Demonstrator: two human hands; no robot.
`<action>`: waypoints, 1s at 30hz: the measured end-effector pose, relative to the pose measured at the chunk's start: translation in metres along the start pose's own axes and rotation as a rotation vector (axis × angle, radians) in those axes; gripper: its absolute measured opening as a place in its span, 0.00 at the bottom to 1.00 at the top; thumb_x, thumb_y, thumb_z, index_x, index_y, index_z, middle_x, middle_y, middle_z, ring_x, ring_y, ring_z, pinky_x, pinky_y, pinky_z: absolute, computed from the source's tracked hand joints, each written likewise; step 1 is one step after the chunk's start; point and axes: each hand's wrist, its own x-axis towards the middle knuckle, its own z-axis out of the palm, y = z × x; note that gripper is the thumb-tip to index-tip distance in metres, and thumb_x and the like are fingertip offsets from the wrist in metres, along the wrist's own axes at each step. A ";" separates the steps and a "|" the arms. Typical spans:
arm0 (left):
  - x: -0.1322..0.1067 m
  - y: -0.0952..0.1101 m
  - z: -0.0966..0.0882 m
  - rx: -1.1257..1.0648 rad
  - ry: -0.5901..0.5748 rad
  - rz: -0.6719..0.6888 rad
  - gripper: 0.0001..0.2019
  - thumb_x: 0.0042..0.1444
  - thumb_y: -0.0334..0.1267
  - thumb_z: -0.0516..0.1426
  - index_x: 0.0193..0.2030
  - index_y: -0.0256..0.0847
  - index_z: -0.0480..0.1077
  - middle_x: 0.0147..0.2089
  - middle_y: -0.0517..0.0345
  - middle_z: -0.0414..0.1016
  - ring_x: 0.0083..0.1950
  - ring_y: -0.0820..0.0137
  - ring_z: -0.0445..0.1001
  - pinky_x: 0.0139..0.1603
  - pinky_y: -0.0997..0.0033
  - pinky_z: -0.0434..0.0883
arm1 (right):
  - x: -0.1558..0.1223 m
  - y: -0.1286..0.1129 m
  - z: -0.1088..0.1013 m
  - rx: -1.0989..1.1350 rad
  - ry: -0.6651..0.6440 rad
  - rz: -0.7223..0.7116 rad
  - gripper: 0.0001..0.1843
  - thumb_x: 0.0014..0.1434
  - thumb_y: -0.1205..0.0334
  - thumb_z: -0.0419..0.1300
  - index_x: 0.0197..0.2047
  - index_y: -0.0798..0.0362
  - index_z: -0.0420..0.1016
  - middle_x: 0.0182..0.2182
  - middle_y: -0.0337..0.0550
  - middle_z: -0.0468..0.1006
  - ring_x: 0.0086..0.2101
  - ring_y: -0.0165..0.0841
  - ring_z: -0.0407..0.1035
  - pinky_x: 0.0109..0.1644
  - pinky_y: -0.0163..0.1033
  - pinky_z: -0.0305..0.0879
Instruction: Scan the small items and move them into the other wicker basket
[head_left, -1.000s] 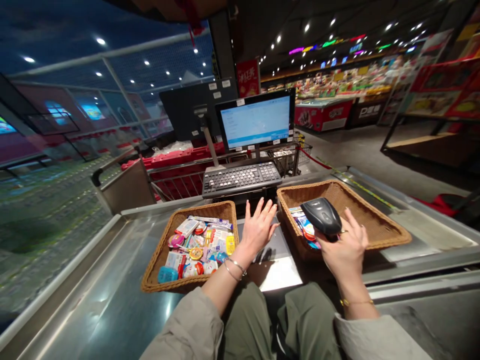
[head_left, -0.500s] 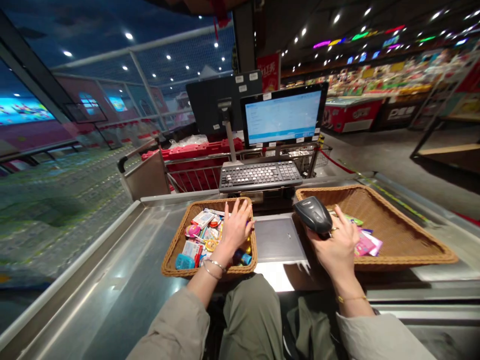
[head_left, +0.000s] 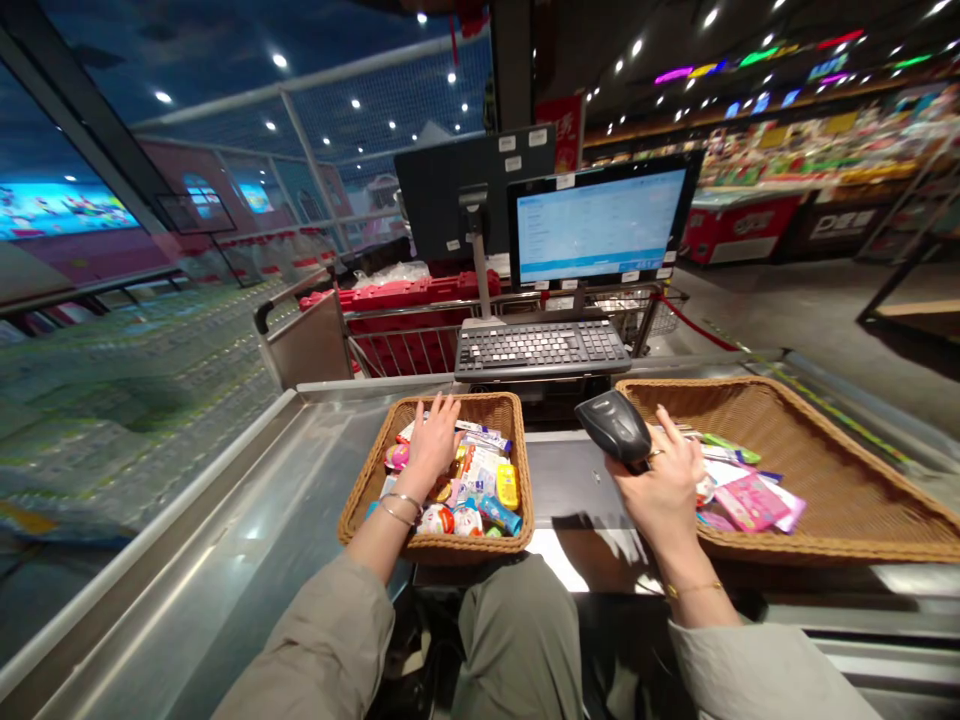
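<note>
My left hand (head_left: 431, 445) reaches over the smaller wicker basket (head_left: 360, 500), fingers apart, on or just above the packets inside. Among these small packaged goods are a yellow pack (head_left: 508, 487), a blue tube-like item (head_left: 499, 514) and white-and-red round items (head_left: 467, 519). Whether the fingertips touch any packet I cannot tell. A black handheld barcode scanner (head_left: 615, 428) is in the grip of my right hand (head_left: 664, 490), its head pointing left over the counter. Below and right of that hand, a larger wicker basket (head_left: 847, 450) holds a pink packet (head_left: 750, 500) and several other flat packets.
A keyboard (head_left: 544, 347) and a lit monitor (head_left: 600, 225) stand behind the baskets, with a second, dark screen (head_left: 442, 205) seen from its back. A shopping cart (head_left: 405, 345) with red contents stands beyond the metal counter (head_left: 300, 480).
My left hand has moved left within the smaller basket, uncovering packets on its right side. My right hand still holds the scanner, now slightly further left of the larger basket. The view has shifted.
</note>
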 end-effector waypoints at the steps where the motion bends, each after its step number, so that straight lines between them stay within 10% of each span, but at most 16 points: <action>1: 0.001 -0.003 0.002 0.011 -0.014 0.006 0.26 0.67 0.39 0.50 0.70 0.32 0.65 0.74 0.40 0.63 0.76 0.48 0.58 0.76 0.34 0.51 | -0.001 0.001 0.001 -0.001 -0.004 -0.003 0.14 0.58 0.54 0.63 0.45 0.51 0.77 0.48 0.52 0.82 0.63 0.53 0.66 0.70 0.72 0.48; 30: 0.021 -0.054 0.020 0.192 -0.087 0.146 0.15 0.58 0.30 0.56 0.46 0.39 0.83 0.71 0.44 0.68 0.77 0.46 0.56 0.78 0.32 0.44 | -0.016 0.012 0.008 -0.027 -0.061 0.035 0.14 0.59 0.53 0.62 0.45 0.51 0.78 0.51 0.52 0.82 0.64 0.54 0.66 0.69 0.69 0.49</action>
